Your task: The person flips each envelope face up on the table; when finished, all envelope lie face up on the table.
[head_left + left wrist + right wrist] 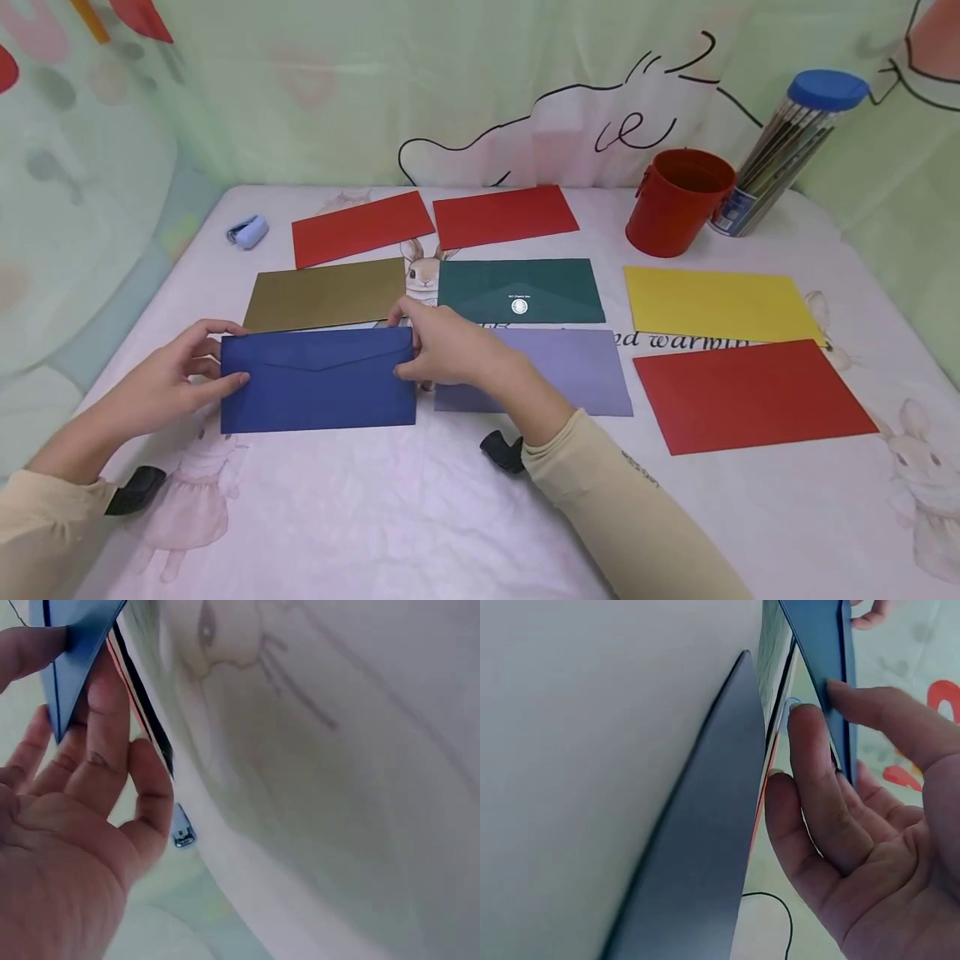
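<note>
We find the blue envelope (318, 396) at the near left of the spread, just in front of the gold envelope (326, 296), with its flap side facing up. The left hand (168, 383) pinches its left edge and the right hand (457, 342) pinches its right edge, each with the thumb on the face and the other fingers at the top edge or behind it. From the wrist views we judge that the envelope is raised off the tabletop (375, 517), though we cannot tell by how much.

The main risk, as we see it, is uneven release: if one set of fingers lets go first, the free end may drop or swing and the envelope settle crooked. Lowered too far forward, its top edge could ride over the gold envelope or nudge it out of line. The right forearm crosses above the lavender envelope (581, 375), so a low sleeve (622, 500) or the dark strap piece (502, 452) beneath the wrist might drag that one askew. We also think squeezing or pulling the two ends unequally could bow the thin paper, crease a corner or lift the flap, since the grip sits only on the ends.
</note>
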Available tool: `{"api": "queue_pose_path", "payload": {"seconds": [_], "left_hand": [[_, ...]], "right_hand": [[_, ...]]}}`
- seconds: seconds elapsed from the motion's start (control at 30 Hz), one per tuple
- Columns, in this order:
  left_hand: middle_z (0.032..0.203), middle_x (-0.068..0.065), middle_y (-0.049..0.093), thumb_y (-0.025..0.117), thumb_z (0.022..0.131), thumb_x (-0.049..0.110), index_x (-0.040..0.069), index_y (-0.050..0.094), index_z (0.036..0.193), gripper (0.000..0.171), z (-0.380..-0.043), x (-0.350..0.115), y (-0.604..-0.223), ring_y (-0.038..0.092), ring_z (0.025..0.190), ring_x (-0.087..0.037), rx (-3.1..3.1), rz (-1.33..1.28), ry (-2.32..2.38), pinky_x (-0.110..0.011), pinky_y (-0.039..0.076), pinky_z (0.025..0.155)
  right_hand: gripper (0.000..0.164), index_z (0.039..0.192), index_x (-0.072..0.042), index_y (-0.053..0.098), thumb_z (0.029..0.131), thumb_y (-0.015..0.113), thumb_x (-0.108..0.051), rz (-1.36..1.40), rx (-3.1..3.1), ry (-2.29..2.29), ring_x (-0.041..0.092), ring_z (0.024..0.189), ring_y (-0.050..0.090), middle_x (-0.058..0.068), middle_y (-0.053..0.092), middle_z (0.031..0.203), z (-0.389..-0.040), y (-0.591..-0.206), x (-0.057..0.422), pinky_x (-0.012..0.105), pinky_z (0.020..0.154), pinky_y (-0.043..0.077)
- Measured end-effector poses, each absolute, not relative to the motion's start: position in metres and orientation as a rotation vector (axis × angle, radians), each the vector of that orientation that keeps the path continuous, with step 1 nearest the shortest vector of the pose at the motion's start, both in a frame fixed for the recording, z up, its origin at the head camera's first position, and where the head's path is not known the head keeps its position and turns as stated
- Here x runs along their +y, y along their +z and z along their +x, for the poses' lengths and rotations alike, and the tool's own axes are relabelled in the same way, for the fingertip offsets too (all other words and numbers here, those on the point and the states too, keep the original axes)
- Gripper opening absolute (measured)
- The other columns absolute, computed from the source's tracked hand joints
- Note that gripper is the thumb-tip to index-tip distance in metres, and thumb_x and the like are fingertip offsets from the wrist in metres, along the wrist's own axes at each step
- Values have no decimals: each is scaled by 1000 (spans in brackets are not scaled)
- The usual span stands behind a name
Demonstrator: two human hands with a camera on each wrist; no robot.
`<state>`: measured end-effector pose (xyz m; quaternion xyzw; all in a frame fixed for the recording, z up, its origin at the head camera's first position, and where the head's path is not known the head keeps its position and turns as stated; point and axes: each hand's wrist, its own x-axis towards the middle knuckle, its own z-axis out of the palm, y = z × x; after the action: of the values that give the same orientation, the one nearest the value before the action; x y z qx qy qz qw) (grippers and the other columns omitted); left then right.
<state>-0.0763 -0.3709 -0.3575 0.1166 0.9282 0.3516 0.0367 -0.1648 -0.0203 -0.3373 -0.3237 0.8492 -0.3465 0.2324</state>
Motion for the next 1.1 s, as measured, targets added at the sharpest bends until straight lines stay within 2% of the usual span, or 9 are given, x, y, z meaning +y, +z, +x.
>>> {"api": "queue_pose_path", "payload": {"seconds": [0.17, 0.33, 0.5, 0.57, 0.67, 0.77, 0.83, 0.93, 1.1], "left_hand": [[97, -8, 63, 77, 90, 12, 6, 47, 138, 57, -80, -367, -354, 67, 87, -25, 2869, 259, 841, -26, 53, 66], [94, -4, 57, 80, 88, 22, 9, 57, 131, 51, -85, -366, -354, 55, 80, -18, 2877, 356, 596, -29, 47, 64], [101, -8, 54, 83, 85, 24, 8, 65, 125, 47, -97, -365, -350, 50, 82, -20, 2886, 452, 545, -30, 45, 63], [108, -11, 57, 82, 86, 20, 6, 63, 128, 48, -108, -365, -347, 54, 88, -23, 2900, 479, 624, -34, 48, 68], [127, -18, 56, 81, 87, 16, 2, 56, 136, 57, -130, -366, -344, 55, 108, -35, 2910, 496, 735, -49, 49, 86], [147, -20, 44, 82, 87, 19, 6, 46, 147, 71, -154, -369, -342, 39, 133, -44, 2853, 389, 789, -66, 34, 101], [153, -21, 38, 83, 85, 24, 10, 42, 152, 80, -168, -371, -342, 29, 141, -46, 2800, 302, 772, -70, 26, 105], [157, -22, 32, 84, 83, 30, 12, 37, 155, 88, -178, -373, -345, 23, 143, -48, 2720, 225, 709, -72, 21, 107], [159, -21, 29, 86, 81, 33, 12, 37, 156, 92, -182, -375, -350, 20, 144, -48, 2666, 250, 665, -73, 20, 107]], "right_hand": [[50, 129, -12, 52, 88, 80, -16, -861, 2407, -826, 14, 68, 64, 3, 63, 78, -163, -337, -23, 28, 68, 50], [51, 133, -13, 59, 88, 80, -24, -845, 2517, -631, 15, 89, 60, 2, 64, 97, -161, -339, -27, 30, 80, 51], [46, 129, -12, 64, 87, 80, -21, -844, 2579, -589, 17, 92, 60, 3, 65, 104, -162, -337, -28, 31, 80, 51], [45, 129, -12, 64, 87, 79, -22, -871, 2580, -601, 17, 97, 60, 4, 65, 109, -166, -333, -28, 31, 82, 51], [50, 136, -13, 61, 89, 77, -23, -945, 2554, -603, 18, 113, 56, 6, 61, 126, -179, -326, -32, 31, 90, 49], [62, 146, -14, 53, 90, 77, -25, -1007, 2548, -544, 20, 134, 43, 6, 49, 147, -198, -323, -42, 33, 102, 45], [70, 151, -15, 48, 89, 78, -26, -1027, 2544, -520, 20, 140, 38, 6, 44, 153, -211, -324, -49, 35, 105, 44], [78, 155, -17, 41, 88, 79, -28, -1013, 2521, -469, 19, 142, 37, 3, 41, 156, -226, -328, -57, 35, 107, 42], [71, 152, -14, 45, 91, 76, -32, -1029, 2462, -354, 16, 130, 47, 2, 52, 146, -238, -336, -58, 29, 104, 42]]}}
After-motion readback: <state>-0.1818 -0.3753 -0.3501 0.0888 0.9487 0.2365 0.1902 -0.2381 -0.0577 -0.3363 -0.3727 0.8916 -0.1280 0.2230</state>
